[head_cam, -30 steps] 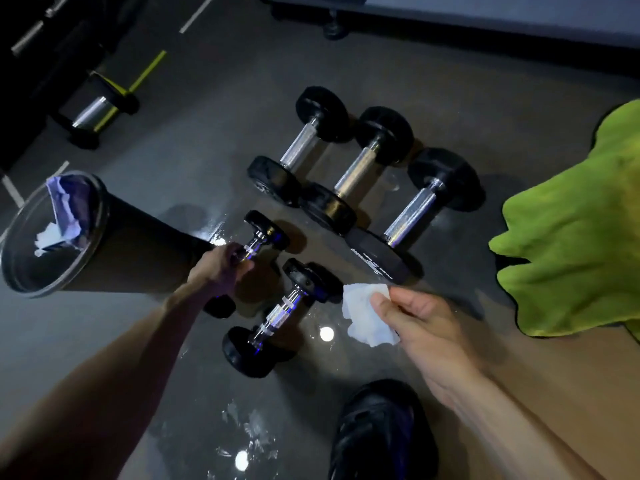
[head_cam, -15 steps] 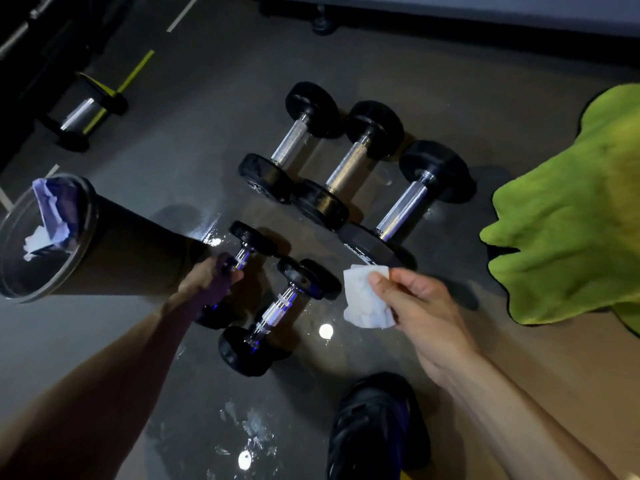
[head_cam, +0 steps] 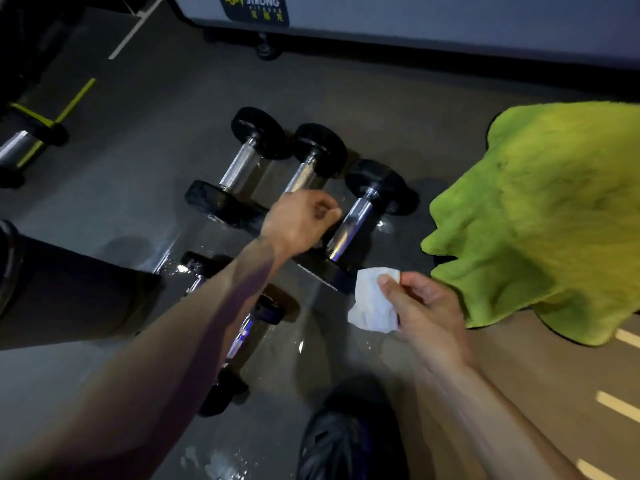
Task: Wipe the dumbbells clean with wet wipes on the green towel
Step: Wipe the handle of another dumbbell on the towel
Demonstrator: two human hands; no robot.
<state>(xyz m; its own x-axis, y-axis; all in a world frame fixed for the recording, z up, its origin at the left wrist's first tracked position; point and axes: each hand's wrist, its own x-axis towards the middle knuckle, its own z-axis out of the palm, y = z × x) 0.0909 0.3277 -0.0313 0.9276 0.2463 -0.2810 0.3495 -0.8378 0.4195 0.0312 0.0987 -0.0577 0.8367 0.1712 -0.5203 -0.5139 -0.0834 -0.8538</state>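
We see three larger black-ended dumbbells with chrome handles (head_cam: pixel 353 216) lying side by side on the wet grey floor, two smaller ones (head_cam: pixel 242 327) nearer us under the forearm, and the crumpled bright green towel (head_cam: pixel 540 216) to the right with nothing on it. Our left hand (head_cam: pixel 298 221) hovers with fingers curled over the middle big dumbbell; whether it grips the handle we cannot tell. Our right hand (head_cam: pixel 424 311) pinches a white wet wipe (head_cam: pixel 372 306). We judge the wiping barely begun: no dumbbell is on the towel yet
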